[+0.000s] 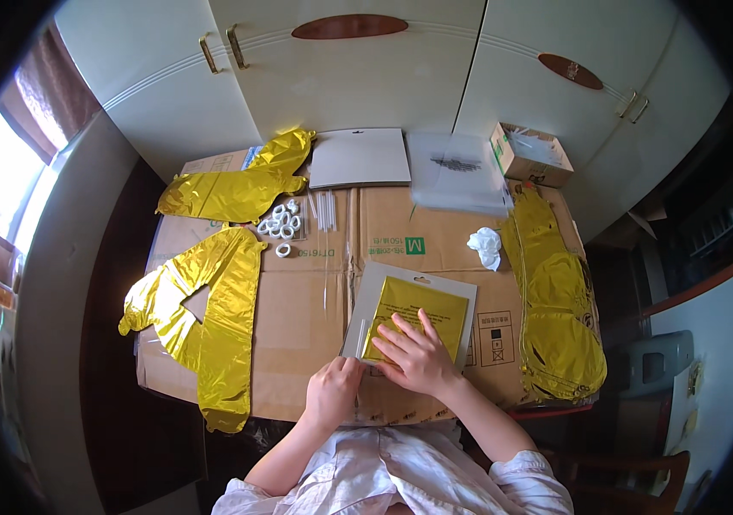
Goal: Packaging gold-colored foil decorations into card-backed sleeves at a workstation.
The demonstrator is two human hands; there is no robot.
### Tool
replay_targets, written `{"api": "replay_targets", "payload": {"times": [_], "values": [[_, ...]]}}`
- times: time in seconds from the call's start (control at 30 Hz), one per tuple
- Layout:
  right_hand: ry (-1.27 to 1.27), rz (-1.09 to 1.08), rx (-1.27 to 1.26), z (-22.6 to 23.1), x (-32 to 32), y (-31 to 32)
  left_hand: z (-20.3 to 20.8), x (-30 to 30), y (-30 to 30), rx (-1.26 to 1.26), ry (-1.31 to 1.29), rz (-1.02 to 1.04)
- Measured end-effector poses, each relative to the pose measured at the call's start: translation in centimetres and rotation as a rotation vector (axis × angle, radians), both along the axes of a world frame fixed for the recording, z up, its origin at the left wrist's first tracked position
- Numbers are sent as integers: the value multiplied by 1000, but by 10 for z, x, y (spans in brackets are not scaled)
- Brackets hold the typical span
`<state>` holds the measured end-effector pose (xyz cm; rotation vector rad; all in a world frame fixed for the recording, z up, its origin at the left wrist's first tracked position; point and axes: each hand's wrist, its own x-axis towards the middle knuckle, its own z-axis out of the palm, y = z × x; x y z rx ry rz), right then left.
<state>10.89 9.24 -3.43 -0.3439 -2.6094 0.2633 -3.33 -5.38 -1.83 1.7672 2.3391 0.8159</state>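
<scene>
A flat package [461,339] lies at the near middle of the cardboard surface. It has a pale grey backing with a hanging hole at its top. On it lies a folded gold foil balloon [405,296] with small dark print, and thin white straws [360,336] show along the left side. My right hand [422,356] rests on the gold foil with fingers spread. At the package's lower left corner, my left hand [334,393] is closed, its fingertips pinching the edge there; the exact grip is partly hidden.
Unfolded gold foil balloons lie at left [227,335], far left [238,193] and right [555,300]. White rings [281,225], clear straws [326,210], white cards [360,159], clear bags [457,176], crumpled white tissue [485,247] and a small box [534,156] sit on the cardboard [298,300].
</scene>
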Motion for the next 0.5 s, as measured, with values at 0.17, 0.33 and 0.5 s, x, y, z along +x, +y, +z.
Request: {"api": "replay_targets", "payload": {"times": [0.17, 0.33, 0.5], "values": [[6, 6, -8, 1, 0, 1, 4, 1, 0, 58, -39, 22], [6, 20, -37, 3, 1, 2, 9, -7, -3, 2, 98, -5], [-8, 35, -58, 7, 3, 2, 15, -11, 2, 215, 272, -46]]}}
